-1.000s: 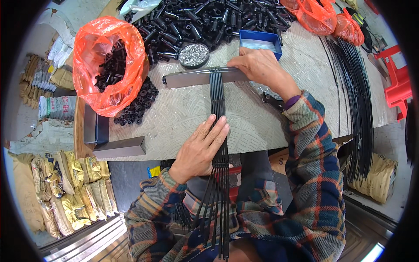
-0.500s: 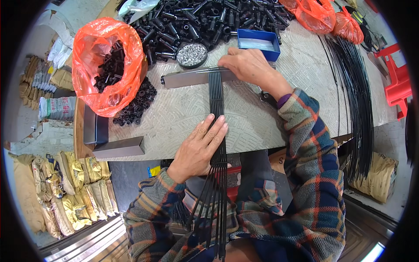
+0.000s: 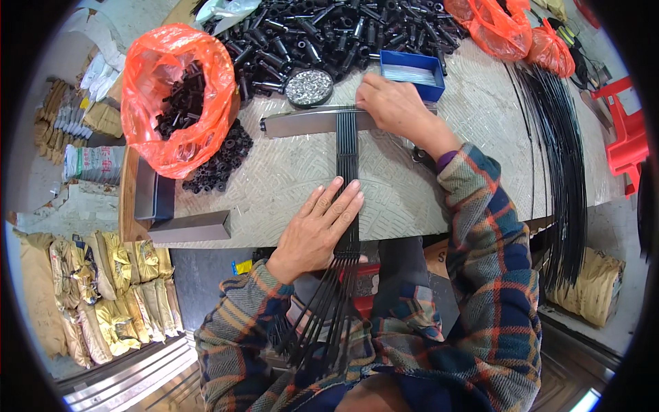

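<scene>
A row of thin black ribs [image 3: 348, 154], like umbrella ribs, lies side by side over the table's near edge. Their loose lower parts fan out above my lap. My left hand [image 3: 317, 223] rests flat on the row, fingers stretched; the thumb is hidden. At the far end the ribs lie across a long grey metal bar [image 3: 302, 124]. My right hand [image 3: 397, 104] is closed in a pinch at this bar, just right of the rib ends. What its fingertips hold, if anything, is too small to make out.
Behind the bar stand a round dish [image 3: 309, 88] of small shiny metal pieces and a blue box [image 3: 430, 90] with thin pale wires. Black tubular parts [image 3: 295, 41] are heaped beyond. An orange bag [image 3: 220, 75] of black pieces stands left; long black rods [image 3: 559, 172] hang over the right edge.
The whole view has shifted slightly. The ribs' lower ends have spread further to the left. My left hand stays flat on the row, and my right hand keeps its pinch by the bar.
</scene>
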The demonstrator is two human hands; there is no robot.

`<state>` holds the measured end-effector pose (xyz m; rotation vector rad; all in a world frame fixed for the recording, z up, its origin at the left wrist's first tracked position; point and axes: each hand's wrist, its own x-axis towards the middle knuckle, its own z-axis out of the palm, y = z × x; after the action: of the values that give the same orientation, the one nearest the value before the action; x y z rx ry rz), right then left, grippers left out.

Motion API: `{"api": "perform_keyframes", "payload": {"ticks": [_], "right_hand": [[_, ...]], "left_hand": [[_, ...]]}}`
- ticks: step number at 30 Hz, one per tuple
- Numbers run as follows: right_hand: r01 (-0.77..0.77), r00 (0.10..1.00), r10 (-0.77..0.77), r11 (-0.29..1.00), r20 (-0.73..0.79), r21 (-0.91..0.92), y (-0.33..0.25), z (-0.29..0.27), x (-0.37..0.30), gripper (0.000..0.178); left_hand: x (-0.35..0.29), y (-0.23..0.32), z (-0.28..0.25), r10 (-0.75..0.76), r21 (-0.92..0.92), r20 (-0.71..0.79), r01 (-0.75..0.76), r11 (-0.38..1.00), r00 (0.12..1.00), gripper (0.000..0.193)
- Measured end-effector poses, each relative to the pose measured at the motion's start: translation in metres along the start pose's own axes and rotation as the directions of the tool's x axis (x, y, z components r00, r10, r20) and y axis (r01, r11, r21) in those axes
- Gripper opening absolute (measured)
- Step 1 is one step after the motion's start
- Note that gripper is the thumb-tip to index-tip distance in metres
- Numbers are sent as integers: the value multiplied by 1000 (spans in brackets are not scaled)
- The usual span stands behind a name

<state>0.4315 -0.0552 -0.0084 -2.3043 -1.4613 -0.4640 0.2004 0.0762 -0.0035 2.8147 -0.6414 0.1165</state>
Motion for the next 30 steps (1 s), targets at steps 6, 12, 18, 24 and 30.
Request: {"api": "perform_keyframes", "payload": {"ticks": [6,12,18,24,30], "right_hand": [[-246,964,236,966,-122,-75,60,-35,5,13],[-225,900,335,906,280,-358,63,-33,32,12],[-241,952,288,911,98,-335,61,-41,24,11],[-149,910,414,395,-31,907,-64,-109,-25,11],[-129,945,315,604,-87,787,-181,-181,-105,12]], "left_hand": [[0,1,5,13,57,-117,-6,998,993,70],[-15,-5,13,29,147,-165,-4,989,986,51],[-17,-5,26,74,319,-193,-9,948,978,65],[-18,1,6,77,162,-252,-37,986,965,77],[-19,46,-64,-123,-879,-387,-325,348,914,56]]}}
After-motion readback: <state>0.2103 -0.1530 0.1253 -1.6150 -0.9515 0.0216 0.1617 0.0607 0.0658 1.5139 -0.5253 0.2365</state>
